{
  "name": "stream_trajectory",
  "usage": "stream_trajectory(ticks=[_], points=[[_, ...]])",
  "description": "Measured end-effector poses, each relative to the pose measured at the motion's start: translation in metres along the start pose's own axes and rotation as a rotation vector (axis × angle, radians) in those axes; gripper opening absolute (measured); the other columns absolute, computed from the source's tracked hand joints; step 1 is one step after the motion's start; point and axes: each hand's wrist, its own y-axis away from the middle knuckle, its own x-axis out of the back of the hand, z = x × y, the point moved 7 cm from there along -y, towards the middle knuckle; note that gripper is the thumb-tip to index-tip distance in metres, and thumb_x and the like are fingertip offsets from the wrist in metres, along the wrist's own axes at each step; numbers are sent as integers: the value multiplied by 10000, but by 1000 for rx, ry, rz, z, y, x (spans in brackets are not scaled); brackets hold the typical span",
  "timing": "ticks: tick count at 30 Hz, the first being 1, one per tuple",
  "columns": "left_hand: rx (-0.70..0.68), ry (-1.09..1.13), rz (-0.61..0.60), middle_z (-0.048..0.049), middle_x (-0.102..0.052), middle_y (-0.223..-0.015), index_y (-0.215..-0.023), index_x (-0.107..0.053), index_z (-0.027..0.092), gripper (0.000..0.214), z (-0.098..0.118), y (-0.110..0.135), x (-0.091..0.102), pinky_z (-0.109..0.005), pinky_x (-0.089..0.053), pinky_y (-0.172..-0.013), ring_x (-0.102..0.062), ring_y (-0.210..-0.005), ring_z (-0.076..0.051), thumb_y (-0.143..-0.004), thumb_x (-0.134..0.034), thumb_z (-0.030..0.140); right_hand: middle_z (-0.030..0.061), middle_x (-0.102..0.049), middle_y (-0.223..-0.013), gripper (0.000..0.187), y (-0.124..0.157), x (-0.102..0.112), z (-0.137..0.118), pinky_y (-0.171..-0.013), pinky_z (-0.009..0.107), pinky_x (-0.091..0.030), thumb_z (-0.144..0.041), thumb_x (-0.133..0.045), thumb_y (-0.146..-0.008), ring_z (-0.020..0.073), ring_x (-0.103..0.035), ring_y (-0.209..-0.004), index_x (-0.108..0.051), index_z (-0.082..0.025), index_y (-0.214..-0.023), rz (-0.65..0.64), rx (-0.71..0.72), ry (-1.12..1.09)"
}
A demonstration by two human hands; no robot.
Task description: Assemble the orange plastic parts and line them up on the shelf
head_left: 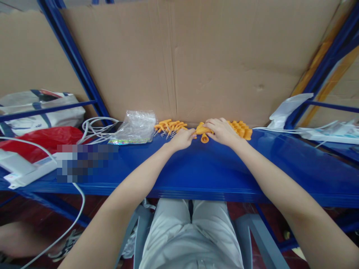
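Over the blue shelf top, my right hand (pixel 222 130) is closed around an orange plastic piece (pixel 202 129), partly covered by its fingers. My left hand (pixel 182 139) is closed in a pinch at the left end of this piece; its fingertips hide the exact contact. Just below the piece lies a small round orange part (pixel 205 138) with a hole-like centre. Orange T-handled corkscrews (pixel 169 126) with metal spirals lie in a group beyond my left hand. Several orange cup-shaped plastic parts (pixel 243 130) stand close together behind my right wrist.
A clear plastic bag (pixel 137 127) lies left of the corkscrews. White cables (pixel 98 127), a red bag (pixel 53 140) and a power strip (pixel 33 170) crowd the left side. Cardboard (pixel 213 63) backs the blue shelf (pixel 202 175). Another person's leg (pixel 25 239) shows at lower left.
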Motion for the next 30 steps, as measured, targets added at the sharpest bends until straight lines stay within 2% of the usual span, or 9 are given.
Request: stream_trajectory(ticks=[3, 6, 10, 15, 18, 24, 30], points=[[-47, -170, 50, -113, -754, -979, -989, -681, 160, 221, 1, 2, 4, -454, -508, -965, -697, -970, -260, -953, -463, 170, 159, -712, -1180, 305, -1, -6, -5, -931, 414, -344, -285, -473, -1003, 307, -592, -1130, -654, -170, -1220, -21, -9, -24], [-81, -259, 112, -103, -750, -1049, -1051, -680, 175, 252, 5, 5, 8, -539, -407, -1109, -673, -1059, -257, -929, -467, 114, 184, -717, -1188, 352, -2, -12, -13, -969, 435, -332, -300, -461, -1021, 314, -601, -1143, -642, -136, -1274, -61, -21, -40], [-54, -300, 152, -107, -737, -1081, -1076, -668, 192, 257, 8, 7, 9, -602, -348, -1119, -647, -1103, -274, -935, -466, 119, 203, -706, -1257, 397, -4, -17, -19, -992, 436, -321, -256, -412, -1034, 310, -610, -1164, -603, -101, -1345, -84, -54, -18], [-9, -272, 93, -141, -733, -1084, -1040, -661, 164, 214, 8, 6, 4, -509, -442, -975, -654, -1082, -297, -957, -464, 170, 206, -709, -1257, 413, -3, -20, -20, -954, 419, -326, -240, -391, -1038, 309, -611, -1161, -589, -95, -1370, -98, -47, 30], [1, -265, 58, -145, -739, -1052, -994, -655, 162, 211, 7, 6, 2, -464, -452, -910, -667, -1058, -305, -965, -448, 191, 206, -716, -1234, 409, -3, -19, -21, -935, 419, -328, -228, -403, -1031, 312, -612, -1145, -601, -97, -1363, -107, -38, 49], [11, -264, 26, -127, -749, -983, -961, -637, 171, 209, 8, 6, 4, -442, -442, -884, -681, -1006, -294, -970, -431, 204, 212, -721, -1190, 410, -5, -15, -24, -925, 435, -321, -191, -408, -1019, 321, -610, -1111, -622, -83, -1351, -133, -28, 78], [43, -258, 2, -123, -755, -1002, -971, -616, 179, 186, 10, 6, 5, -439, -431, -896, -685, -1025, -296, -979, -431, 191, 192, -730, -1136, 400, -7, -12, -25, -928, 435, -309, -180, -435, -1005, 312, -608, -1073, -632, -117, -1347, -137, -26, 109]])
